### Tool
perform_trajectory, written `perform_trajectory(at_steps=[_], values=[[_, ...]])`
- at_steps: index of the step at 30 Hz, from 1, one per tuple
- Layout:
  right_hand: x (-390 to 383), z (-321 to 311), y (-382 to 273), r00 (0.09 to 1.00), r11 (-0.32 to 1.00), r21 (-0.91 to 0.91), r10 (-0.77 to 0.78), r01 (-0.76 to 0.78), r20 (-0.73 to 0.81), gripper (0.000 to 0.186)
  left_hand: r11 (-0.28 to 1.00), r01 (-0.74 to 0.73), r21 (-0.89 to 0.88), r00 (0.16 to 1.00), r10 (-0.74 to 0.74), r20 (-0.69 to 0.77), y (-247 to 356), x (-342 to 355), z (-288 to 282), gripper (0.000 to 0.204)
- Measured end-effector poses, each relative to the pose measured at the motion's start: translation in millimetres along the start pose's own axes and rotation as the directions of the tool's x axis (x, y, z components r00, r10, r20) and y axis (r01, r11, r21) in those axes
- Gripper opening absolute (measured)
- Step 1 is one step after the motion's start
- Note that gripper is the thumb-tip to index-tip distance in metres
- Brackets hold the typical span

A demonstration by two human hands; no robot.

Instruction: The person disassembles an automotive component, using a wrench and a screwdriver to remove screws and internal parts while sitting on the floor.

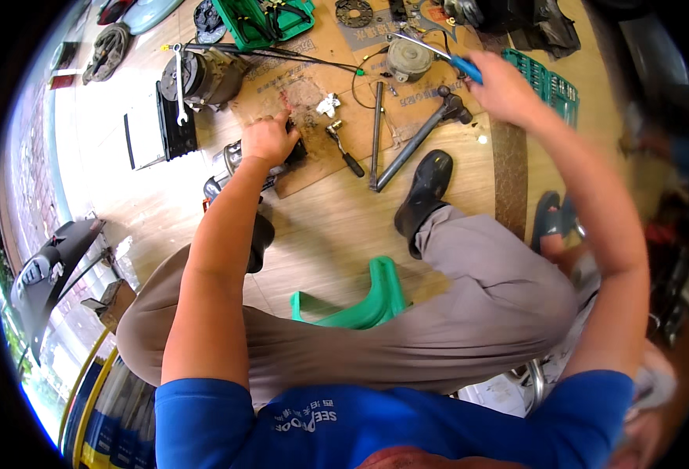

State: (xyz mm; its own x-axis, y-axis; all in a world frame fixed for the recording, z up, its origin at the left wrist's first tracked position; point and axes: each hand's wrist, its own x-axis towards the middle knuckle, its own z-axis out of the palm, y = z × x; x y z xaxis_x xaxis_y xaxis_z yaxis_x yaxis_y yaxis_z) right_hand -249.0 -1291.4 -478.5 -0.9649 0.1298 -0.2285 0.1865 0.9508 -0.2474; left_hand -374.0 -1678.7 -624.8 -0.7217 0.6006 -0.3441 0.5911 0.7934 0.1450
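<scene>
My right hand (507, 87) is raised over the far right of the cardboard, closed round the blue handle of a screwdriver (465, 69). Its long shaft points left, passing above a round grey metal housing (409, 60). On the left, my left hand (269, 141) lies on a metal, motor-like part (227, 161), fingers curled over it; the hand hides much of this part. Right of that hand are a ratchet wrench (344, 148) with a black grip and a crumpled white tissue (328, 105). A hammer (422, 137) and a thin metal bar (377, 129) lie farther right.
Stained cardboard (313, 168) covers the floor. A larger cylindrical motor (211, 78) stands at left, with a combination wrench (178, 86) against it. Green tool cases (270, 23) and a socket set (544, 78) lie beyond. A green stool (360, 305) is between my legs; another person's sandalled foot (549, 227) is at right.
</scene>
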Motion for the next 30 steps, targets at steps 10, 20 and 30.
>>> perform_trajectory(at_steps=[10, 20, 30], values=[[-12, 189, 95, 0.657, 0.656, 0.256, 0.748, -0.71, -0.096, 0.029, 0.999, -0.028, 0.035, 0.996, 0.031, -0.085, -1, -6, 8, 0.04], [20, 214, 52, 0.635, 0.774, 0.14, 0.596, -0.618, -0.491, 0.03, 0.999, -0.033, 0.03, 0.998, 0.034, -0.061, 1, -4, 10, 0.042], [41, 262, -139, 0.978, 0.94, 0.337, -0.114, 0.05, 0.175, 0.02, 0.998, -0.003, 0.068, 1.0, 0.005, -0.024, 8, 5, 4, 0.042]])
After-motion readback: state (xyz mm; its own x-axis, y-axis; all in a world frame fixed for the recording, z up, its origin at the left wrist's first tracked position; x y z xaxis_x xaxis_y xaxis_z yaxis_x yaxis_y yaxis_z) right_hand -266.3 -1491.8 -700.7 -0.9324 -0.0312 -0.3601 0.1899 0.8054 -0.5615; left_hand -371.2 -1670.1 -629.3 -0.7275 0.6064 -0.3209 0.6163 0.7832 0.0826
